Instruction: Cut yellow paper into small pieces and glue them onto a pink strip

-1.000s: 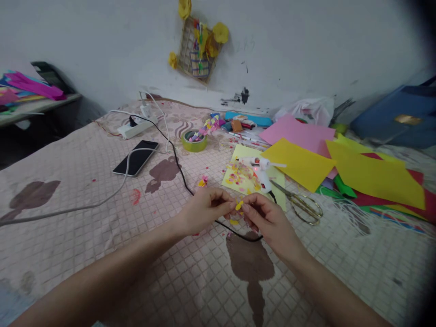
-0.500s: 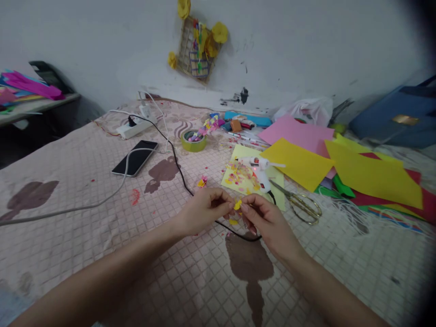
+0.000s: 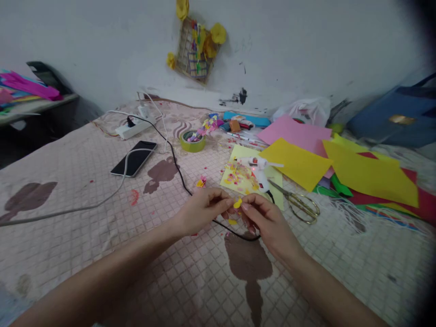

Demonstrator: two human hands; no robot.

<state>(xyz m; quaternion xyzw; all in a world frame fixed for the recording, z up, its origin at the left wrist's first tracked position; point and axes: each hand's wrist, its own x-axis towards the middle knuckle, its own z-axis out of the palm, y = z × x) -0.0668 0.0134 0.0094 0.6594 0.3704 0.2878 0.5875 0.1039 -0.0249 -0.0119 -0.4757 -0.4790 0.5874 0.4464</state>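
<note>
Between the fingertips of my two hands is a small yellow paper piece [image 3: 237, 203], perhaps a petal shape. My left hand [image 3: 204, 209] pinches its left side with thumb and forefinger. From the right, my right hand [image 3: 267, 218] pinches it too. Another yellow scrap [image 3: 233, 222] shows just below the fingers. Beyond my hands, a white glue gun [image 3: 259, 172] with a lit red light lies on a pale yellow sheet [image 3: 231, 184] strewn with pink and yellow paper bits. A small pink and yellow paper flower [image 3: 201, 182] rests left of the sheet.
Gold-handled scissors [image 3: 301, 205] lie right of the glue gun, near coloured paper sheets [image 3: 296, 161] and white string [image 3: 347, 211]. A black cord [image 3: 179, 170] runs from a power strip [image 3: 134, 127] past my hands. A phone [image 3: 134, 158] and tape roll [image 3: 193, 144] are further left.
Both hands keep their pinch on the yellow paper piece, which looks slightly turned. The whole view has shifted a little; nothing else has visibly moved.
</note>
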